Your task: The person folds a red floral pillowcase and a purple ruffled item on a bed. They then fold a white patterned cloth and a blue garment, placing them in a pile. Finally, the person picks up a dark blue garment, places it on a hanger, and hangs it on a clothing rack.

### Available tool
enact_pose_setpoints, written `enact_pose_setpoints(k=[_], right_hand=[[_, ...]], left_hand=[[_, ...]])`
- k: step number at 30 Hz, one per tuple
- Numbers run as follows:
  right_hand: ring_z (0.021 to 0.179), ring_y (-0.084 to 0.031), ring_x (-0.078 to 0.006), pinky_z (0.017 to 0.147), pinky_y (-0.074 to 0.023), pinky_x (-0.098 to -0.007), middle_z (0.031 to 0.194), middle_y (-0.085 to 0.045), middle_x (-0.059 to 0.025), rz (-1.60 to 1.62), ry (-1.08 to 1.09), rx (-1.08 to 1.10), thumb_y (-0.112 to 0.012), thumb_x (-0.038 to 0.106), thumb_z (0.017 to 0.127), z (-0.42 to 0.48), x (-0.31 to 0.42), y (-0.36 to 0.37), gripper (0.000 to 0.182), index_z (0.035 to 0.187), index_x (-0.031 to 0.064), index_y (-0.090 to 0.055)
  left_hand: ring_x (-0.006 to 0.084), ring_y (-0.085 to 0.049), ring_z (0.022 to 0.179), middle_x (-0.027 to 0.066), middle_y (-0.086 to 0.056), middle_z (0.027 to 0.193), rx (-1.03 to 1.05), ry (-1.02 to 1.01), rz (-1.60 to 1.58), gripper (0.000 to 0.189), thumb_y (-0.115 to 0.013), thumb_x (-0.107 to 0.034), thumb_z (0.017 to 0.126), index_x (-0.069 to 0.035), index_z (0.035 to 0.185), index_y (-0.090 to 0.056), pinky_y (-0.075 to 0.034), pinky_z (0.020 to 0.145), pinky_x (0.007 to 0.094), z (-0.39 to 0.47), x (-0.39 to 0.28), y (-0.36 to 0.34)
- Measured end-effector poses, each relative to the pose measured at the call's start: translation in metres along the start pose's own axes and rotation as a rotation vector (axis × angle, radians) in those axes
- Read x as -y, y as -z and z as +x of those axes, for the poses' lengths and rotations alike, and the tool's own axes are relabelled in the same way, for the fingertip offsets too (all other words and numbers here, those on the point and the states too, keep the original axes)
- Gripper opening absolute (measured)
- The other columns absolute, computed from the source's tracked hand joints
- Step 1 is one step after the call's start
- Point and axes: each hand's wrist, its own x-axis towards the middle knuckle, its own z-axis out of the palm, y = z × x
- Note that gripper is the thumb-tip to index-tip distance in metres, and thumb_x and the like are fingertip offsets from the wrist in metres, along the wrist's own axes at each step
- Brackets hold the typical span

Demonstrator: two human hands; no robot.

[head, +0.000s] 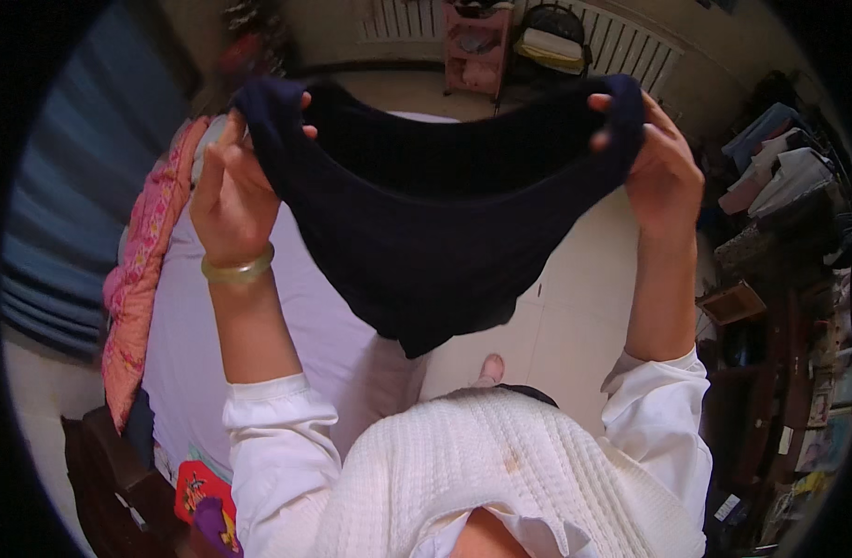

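Observation:
A dark navy cloth garment (426, 258), which looks like a pair of underpants, hangs stretched between my two hands in front of my chest. My left hand (241, 185) grips its left upper corner, with fingertips showing inside the opening. At the opposite corner my right hand (663, 167) holds the band in the same way. The waist opening gapes between them, its inside dark. The lower part droops to a loose point above the floor. A pale green bangle (237, 266) circles my left wrist.
A bed with a lilac sheet (196, 335) lies to the left, a pink floral quilt (154, 251) along its far side. Pale floor tiles (572, 300) show at right. Ahead stand a pink shelf rack (476, 49) and a radiator (632, 45). Folded clothes (782, 167) lie at right.

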Motion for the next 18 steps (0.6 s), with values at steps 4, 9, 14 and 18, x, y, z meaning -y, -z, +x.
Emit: enact_pose_setpoints(k=[4, 9, 14, 18], right_hand=[[0.088, -0.066, -0.0241, 0.071, -0.0569, -0.0329, 0.115, -0.056, -0.0243, 0.066, 0.124, -0.126, -0.052, 0.022, 0.085, 0.008, 0.027, 0.058, 0.054, 0.13, -0.0034, -0.039], [0.088, -0.066, -0.024, 0.071, -0.0563, -0.0322, 0.113, -0.058, -0.0234, -0.047, 0.055, -0.093, -0.052, 0.026, 0.085, 0.016, 0.045, 0.127, 0.054, 0.128, -0.0039, -0.041], [0.086, -0.067, -0.0235, 0.071, -0.0558, -0.0319, 0.111, -0.059, -0.0225, -0.136, 0.073, -0.153, -0.055, 0.028, 0.083, 0.01, 0.08, 0.201, 0.053, 0.124, -0.0032, -0.046], [0.085, -0.067, -0.0242, 0.071, -0.0562, -0.0334, 0.11, -0.06, -0.0221, -0.155, 0.076, -0.206, -0.055, 0.026, 0.082, -0.006, 0.105, 0.254, 0.05, 0.122, -0.0028, -0.048]], left_hand=[[0.0284, -0.055, 0.108, 0.0244, -0.047, 0.128, 0.132, -0.096, -0.015, 0.076, -0.045, -0.055, 0.087, 0.002, 0.135, -0.033, -0.043, 0.094, 0.0366, 0.042, 0.027, -0.037], [0.0251, -0.056, 0.11, 0.0222, -0.045, 0.131, 0.133, 0.007, 0.039, 0.076, -0.047, -0.053, 0.088, 0.003, 0.137, -0.03, -0.043, 0.096, 0.0342, 0.093, 0.079, -0.079], [0.033, -0.042, 0.125, 0.0257, -0.039, 0.136, 0.215, 0.033, -0.152, 0.058, -0.043, -0.027, 0.09, 0.001, 0.139, -0.029, -0.037, 0.102, 0.042, 0.141, 0.131, -0.127], [0.0328, -0.04, 0.127, 0.0228, -0.039, 0.137, 0.247, 0.083, -0.348, 0.06, -0.043, -0.013, 0.082, 0.001, 0.139, -0.03, -0.032, 0.105, 0.0431, 0.177, 0.181, -0.158]])
